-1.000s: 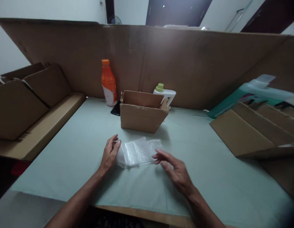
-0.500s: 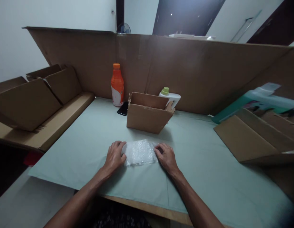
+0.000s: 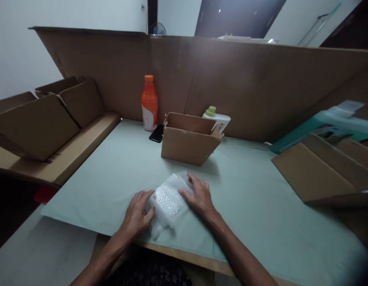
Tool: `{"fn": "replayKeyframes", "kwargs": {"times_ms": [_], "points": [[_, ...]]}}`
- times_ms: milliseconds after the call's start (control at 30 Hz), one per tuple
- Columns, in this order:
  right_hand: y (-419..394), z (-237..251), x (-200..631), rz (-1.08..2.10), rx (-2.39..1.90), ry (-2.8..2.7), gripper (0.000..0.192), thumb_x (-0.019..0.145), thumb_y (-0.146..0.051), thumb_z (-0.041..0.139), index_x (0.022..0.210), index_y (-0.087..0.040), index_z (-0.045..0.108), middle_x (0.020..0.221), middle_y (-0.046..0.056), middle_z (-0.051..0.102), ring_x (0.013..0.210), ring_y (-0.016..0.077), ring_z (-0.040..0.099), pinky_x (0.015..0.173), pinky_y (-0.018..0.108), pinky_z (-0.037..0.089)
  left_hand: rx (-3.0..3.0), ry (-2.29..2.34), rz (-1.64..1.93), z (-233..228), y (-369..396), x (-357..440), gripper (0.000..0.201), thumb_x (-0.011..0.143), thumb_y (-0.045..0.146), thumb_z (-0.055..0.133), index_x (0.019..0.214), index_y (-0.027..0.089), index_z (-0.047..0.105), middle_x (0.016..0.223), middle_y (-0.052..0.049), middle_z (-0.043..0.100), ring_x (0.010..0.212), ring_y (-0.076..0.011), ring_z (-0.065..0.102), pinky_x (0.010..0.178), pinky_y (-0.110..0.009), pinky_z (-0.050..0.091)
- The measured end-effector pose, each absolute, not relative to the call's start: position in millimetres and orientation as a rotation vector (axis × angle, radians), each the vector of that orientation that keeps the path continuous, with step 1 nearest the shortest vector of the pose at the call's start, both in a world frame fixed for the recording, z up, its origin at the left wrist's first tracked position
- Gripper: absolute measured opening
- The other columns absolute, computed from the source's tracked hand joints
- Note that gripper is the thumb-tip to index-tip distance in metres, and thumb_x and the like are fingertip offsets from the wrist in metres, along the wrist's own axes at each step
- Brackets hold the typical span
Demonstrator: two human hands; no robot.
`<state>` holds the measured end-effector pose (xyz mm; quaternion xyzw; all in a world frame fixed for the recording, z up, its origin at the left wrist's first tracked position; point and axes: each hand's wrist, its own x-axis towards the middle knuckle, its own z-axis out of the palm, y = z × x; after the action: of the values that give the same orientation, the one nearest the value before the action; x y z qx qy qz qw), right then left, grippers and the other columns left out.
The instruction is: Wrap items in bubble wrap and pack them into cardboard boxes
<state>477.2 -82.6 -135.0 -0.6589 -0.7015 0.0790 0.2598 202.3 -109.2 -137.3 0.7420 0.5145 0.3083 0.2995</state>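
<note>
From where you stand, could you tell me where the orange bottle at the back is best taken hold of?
Probably the narrower neck below the cap of the orange bottle, coming from the front left: it stands upright, the cardboard wall is close behind, and the phone and small box crowd its right.

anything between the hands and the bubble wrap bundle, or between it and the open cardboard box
Nothing visible. The left hand and right hand both rest on the bubble wrap bundle. Only bare green table cover lies between it and the open cardboard box.
</note>
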Motion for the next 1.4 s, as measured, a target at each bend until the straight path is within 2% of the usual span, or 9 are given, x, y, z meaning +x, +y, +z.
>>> {"fn": "replayKeyframes", "kwargs": {"times_ms": [167, 400, 667, 800, 967, 1100, 1200, 1267, 1400], "points": [[-70.2, -117.3, 451.8, 0.174, -1.605, -1.997, 0.033, 0.088, -0.021, 0.058, 0.118, -0.02, 0.069, 0.11, 0.009, 0.074, 0.101, 0.0271, 0.063, 0.09, 0.04, 0.045, 2.062, 1.269, 0.748, -135.5, -118.7, 204.1, 0.029, 0.071, 0.009, 0.052, 0.091, 0.022, 0.069, 0.105, -0.009, 0.066, 0.104, -0.0277, 0.062, 0.091, -0.045, 0.052], [-43.2, -98.5, 469.4, 0.028, -1.576, -1.966, 0.045, 0.09, -0.024, 0.057, 0.134, -0.02, 0.061, 0.135, 0.013, 0.063, 0.125, 0.0329, 0.052, 0.103, 0.049, 0.038, 2.167, 1.191, 0.755, -131.0, -140.4, 171.7, 0.059, 0.076, -0.001, 0.044, 0.124, 0.026, 0.064, 0.132, -0.011, 0.059, 0.124, -0.0262, 0.056, 0.101, -0.046, 0.051], [-95.9, -125.2, 455.4, 0.066, -1.396, -2.238, 0.031, 0.094, -0.022, 0.054, 0.122, -0.021, 0.067, 0.126, 0.012, 0.069, 0.118, 0.0292, 0.06, 0.096, 0.047, 0.048, 2.293, 1.108, 0.771, -121.7, -126.1, 182.5, 0.055, 0.075, -0.001, 0.048, 0.123, 0.021, 0.064, 0.133, -0.012, 0.059, 0.123, -0.0268, 0.056, 0.102, -0.048, 0.05], [-129.5, -114.7, 459.4, 0.105, -1.391, -2.172, 0.027, 0.094, -0.024, 0.058, 0.118, -0.02, 0.067, 0.128, 0.014, 0.067, 0.119, 0.0304, 0.06, 0.096, 0.05, 0.05, 2.132, 1.247, 0.74, -122.6, -120.5, 186.7, 0.05, 0.083, 0.007, 0.048, 0.13, 0.019, 0.059, 0.124, -0.012, 0.063, 0.111, -0.0233, 0.062, 0.094, -0.041, 0.054], [-173.5, -105.5, 455.5, 0.306, -1.249, -2.364, 0.048, 0.089, -0.022, 0.063, 0.137, -0.021, 0.057, 0.142, 0.015, 0.059, 0.125, 0.0311, 0.057, 0.097, 0.051, 0.051, 1.993, 1.295, 0.61, -120.5, -124.1, 189.9, 0.044, 0.09, 0.021, 0.05, 0.133, 0.018, 0.059, 0.103, -0.008, 0.072, 0.082, -0.0192, 0.065, 0.08, -0.036, 0.055], [-173.3, -113.6, 442.4, 0.265, -1.213, -2.219, 0.034, 0.094, -0.011, 0.053, 0.123, -0.025, 0.064, 0.126, 0.01, 0.07, 0.113, 0.0255, 0.066, 0.091, 0.046, 0.055, 1.928, 1.301, 0.527, -120.1, -133.1, 210.3, 0.045, 0.09, 0.026, 0.052, 0.133, 0.015, 0.06, 0.108, -0.012, 0.074, 0.09, -0.0226, 0.067, 0.086, -0.038, 0.053], [-167.7, -110.2, 447.0, 0.271, -1.189, -2.063, 0.03, 0.097, -0.01, 0.051, 0.117, -0.026, 0.066, 0.113, 0.007, 0.075, 0.104, 0.0218, 0.07, 0.086, 0.041, 0.056, 1.854, 1.281, 0.49, -117.6, -142.4, 222.2, 0.051, 0.09, 0.029, 0.053, 0.138, 0.015, 0.056, 0.088, -0.007, 0.072, 0.074, -0.0192, 0.064, 0.073, -0.033, 0.05], [-171.4, -104.6, 454.1, 0.292, -1.235, -2.053, 0.029, 0.096, -0.014, 0.054, 0.121, -0.026, 0.065, 0.118, 0.008, 0.073, 0.107, 0.0227, 0.069, 0.088, 0.042, 0.055, 1.766, 1.267, 0.493, -114.6, -146.6, 223.2, 0.058, 0.09, 0.03, 0.052, 0.145, 0.015, 0.049, 0.077, -0.002, 0.067, 0.062, -0.0151, 0.057, 0.063, -0.028, 0.045], [-188.8, -106.2, 459.1, 0.348, -1.311, -2.244, 0.049, 0.089, -0.02, 0.063, 0.138, -0.022, 0.057, 0.141, 0.013, 0.06, 0.125, 0.0293, 0.06, 0.096, 0.049, 0.054, 1.579, 1.262, 0.598, -110.8, -143.0, 211.5, 0.059, 0.086, 0.027, 0.047, 0.144, 0.013, 0.048, 0.091, -0.004, 0.069, 0.062, -0.0118, 0.053, 0.059, -0.025, 0.041]]}}
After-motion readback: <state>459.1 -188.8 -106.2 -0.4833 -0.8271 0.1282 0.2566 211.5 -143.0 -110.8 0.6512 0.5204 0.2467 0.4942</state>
